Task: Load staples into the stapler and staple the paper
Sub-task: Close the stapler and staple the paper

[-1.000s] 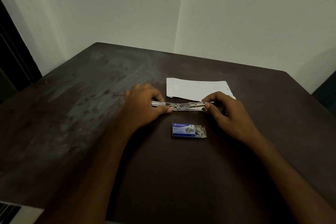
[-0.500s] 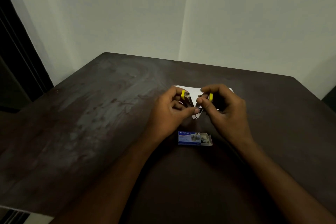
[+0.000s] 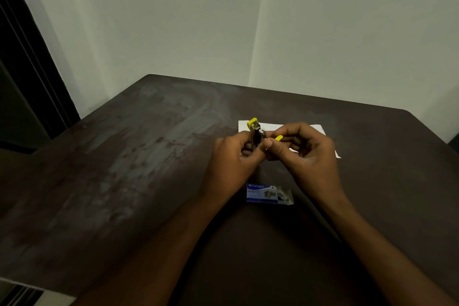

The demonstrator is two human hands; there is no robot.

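A small metal stapler with yellow ends is held upright above the table. My left hand grips its lower body. My right hand pinches a part of it with a yellow tip, thumb against the metal. A white sheet of paper lies flat behind both hands, mostly hidden by them. A blue staple box lies open on the table just in front of my hands; its tray sticks out to the right with staples in it.
The dark brown table stands in a corner of pale walls. Its far edge runs just behind the paper. A dark door frame is at the left.
Both hands lifted the stapler off the table and folded it from a flat, opened-out line into an upright position. The camera view tilted slightly; the box and paper stayed put.
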